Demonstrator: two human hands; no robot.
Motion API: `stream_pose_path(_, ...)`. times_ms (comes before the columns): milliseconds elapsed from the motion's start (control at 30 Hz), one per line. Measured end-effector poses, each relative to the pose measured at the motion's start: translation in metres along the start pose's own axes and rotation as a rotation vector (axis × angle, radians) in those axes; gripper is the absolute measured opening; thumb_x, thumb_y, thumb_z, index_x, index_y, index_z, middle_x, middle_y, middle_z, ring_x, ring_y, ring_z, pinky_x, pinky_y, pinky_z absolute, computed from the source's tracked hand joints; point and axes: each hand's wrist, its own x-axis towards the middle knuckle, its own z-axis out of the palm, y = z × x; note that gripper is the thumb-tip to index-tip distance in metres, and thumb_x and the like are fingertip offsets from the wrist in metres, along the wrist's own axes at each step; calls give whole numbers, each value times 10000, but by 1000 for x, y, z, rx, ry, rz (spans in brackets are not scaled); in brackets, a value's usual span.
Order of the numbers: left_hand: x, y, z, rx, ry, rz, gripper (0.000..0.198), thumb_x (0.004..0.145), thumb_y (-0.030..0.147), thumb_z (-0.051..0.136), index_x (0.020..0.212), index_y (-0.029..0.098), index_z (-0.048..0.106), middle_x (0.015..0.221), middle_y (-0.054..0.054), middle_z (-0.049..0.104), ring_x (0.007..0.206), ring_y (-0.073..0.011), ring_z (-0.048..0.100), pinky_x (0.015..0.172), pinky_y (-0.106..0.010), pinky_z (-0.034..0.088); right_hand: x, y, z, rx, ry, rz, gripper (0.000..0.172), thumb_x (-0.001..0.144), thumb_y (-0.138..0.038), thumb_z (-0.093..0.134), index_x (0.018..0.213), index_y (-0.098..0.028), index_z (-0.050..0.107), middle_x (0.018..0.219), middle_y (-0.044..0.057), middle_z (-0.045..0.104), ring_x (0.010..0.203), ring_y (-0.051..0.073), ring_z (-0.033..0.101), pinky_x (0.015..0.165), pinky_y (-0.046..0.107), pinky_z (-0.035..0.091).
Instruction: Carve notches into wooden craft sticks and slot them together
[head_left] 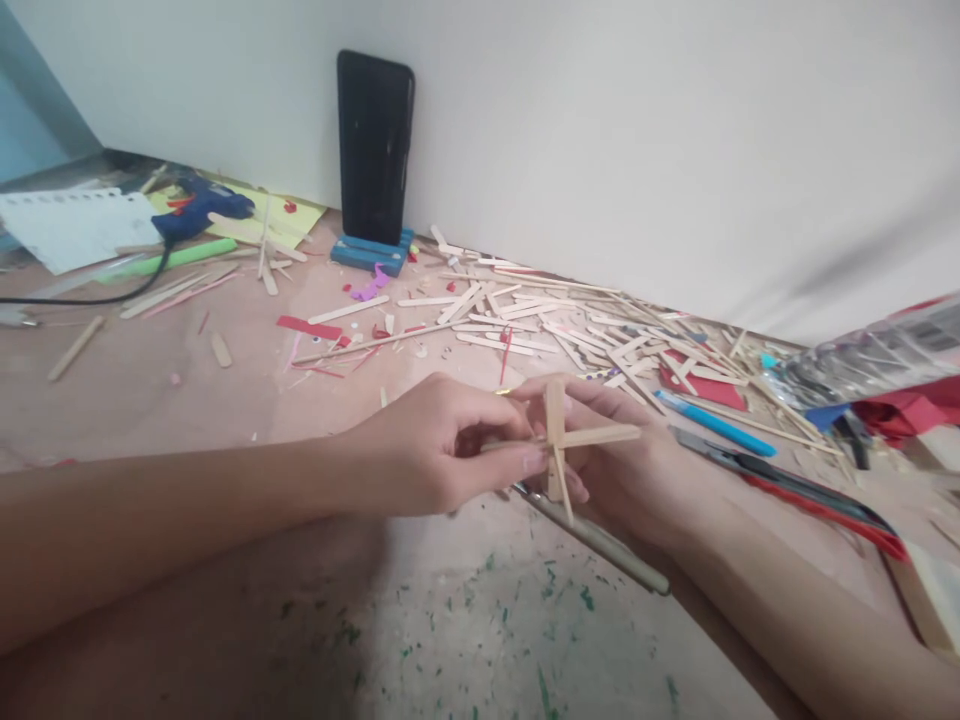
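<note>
My left hand [435,445] pinches a small cross-shaped piece made of wooden craft sticks [555,430] between thumb and fingers. Its arms point up, down and to the right. Close against it is my right hand [622,465], fingers curled behind the wooden piece. Below the right palm runs a slim tool with a long grey-green handle [600,548], which that hand seems to hold. The tool's working end is hidden by the fingers, so its kind is unclear.
Loose craft sticks [525,320] lie scattered along the wall. A black phone [375,150] leans upright on a blue stand [367,252]. A blue glue gun [199,210] with a cord lies left. On the right are a blue pen [716,424] and a box cutter [795,485].
</note>
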Motion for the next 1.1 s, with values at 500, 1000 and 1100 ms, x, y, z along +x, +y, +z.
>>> stream_pose_path(500,5,-1,-6,-8,140,81,281,1030,221,526,835,122,703,579,79,446,499,-40,373,493,-190,289,2,2,4,-48,247,-124,85,888,-247,760,855,-169,766,612,-3,623,434,79,465,460,236,310)
stream_pose_path(1000,9,-9,-7,-296,78,18,306,1067,322,562,832,139,633,581,82,380,508,-51,330,469,-175,261,-10,3,-7,-322,-90,-81,213,947,-358,786,830,-180,791,601,-9,654,476,68,412,471,240,273)
stream_pose_path(1100,9,-9,-5,-277,69,21,315,1081,335,552,853,137,645,598,79,407,524,-47,352,486,-158,295,-10,-6,-2,-486,-154,-25,351,964,-398,763,705,-163,730,604,-6,609,503,78,414,476,254,271)
